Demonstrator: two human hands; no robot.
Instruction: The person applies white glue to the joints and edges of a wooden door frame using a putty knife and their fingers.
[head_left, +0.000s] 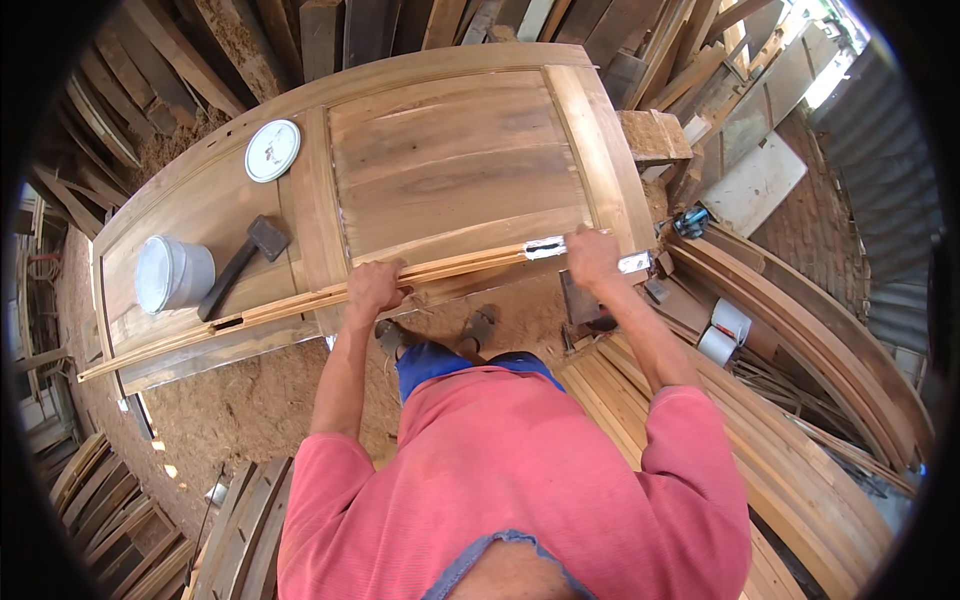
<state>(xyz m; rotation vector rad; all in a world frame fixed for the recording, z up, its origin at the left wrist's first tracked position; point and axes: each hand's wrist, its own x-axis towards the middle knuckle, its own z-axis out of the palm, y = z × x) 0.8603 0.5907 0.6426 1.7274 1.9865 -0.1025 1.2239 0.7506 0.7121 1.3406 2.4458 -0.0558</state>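
You have one wooden door (400,170) lying flat, and on it one hammer (238,262), one grey tin (172,273) near its left end and one round white lid (272,150) by its far edge. One long wooden strip (300,300) runs along its near edge. Two hands (375,285) rest there, and two white rolls (722,330) sit off its right end.

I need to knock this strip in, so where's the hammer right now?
The hammer lies on the door panel, left of your left hand, between the white tub and its round lid.
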